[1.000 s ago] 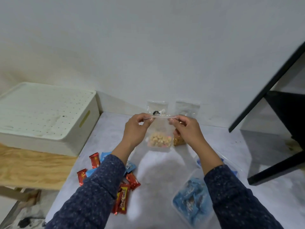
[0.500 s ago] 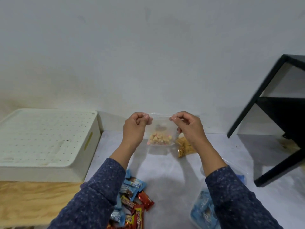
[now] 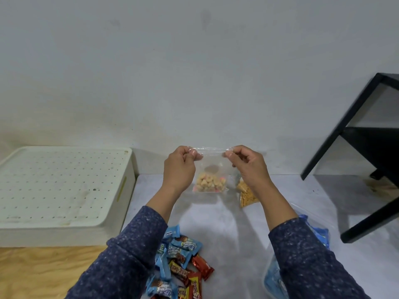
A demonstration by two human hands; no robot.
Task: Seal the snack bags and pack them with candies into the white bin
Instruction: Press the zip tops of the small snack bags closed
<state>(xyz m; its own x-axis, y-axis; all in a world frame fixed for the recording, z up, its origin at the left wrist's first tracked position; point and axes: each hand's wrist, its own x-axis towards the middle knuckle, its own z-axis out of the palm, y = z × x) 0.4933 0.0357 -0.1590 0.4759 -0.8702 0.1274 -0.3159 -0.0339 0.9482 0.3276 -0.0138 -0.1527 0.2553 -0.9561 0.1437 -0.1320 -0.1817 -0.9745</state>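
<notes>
Fingers of both hands pinched shut on the top strip of one clear snack bag (image 3: 210,169): left hand (image 3: 179,168) at the left corner, right hand (image 3: 248,167) at the right corner. The bag is held in the air above the bench (image 3: 216,223), pale and pink snack pieces settled at its bottom.

Step in hand, as judged: pressing the zip strip closed. To do it well, the strip should be kept taut and level between the two pinches, then thumb and forefinger run along it from one corner to the other, leaving no gap; contents should stay low, clear of the strip.

Count, as visible:
- Snack bags: two. One held; a second bag (image 3: 246,194) with orange pieces lying on the bench just behind the right wrist.
- Candies (image 3: 183,264): one loose heap in blue and red wrappers near the left sleeve, partly hidden; number cannot be told.
- Blue packets (image 3: 319,234): one clear bag of them under the right sleeve, mostly hidden.
- White bin (image 3: 62,190): one, at the left, its dotted lid on, nothing packed yet.
- Black frame (image 3: 356,134): one, at the right.
</notes>
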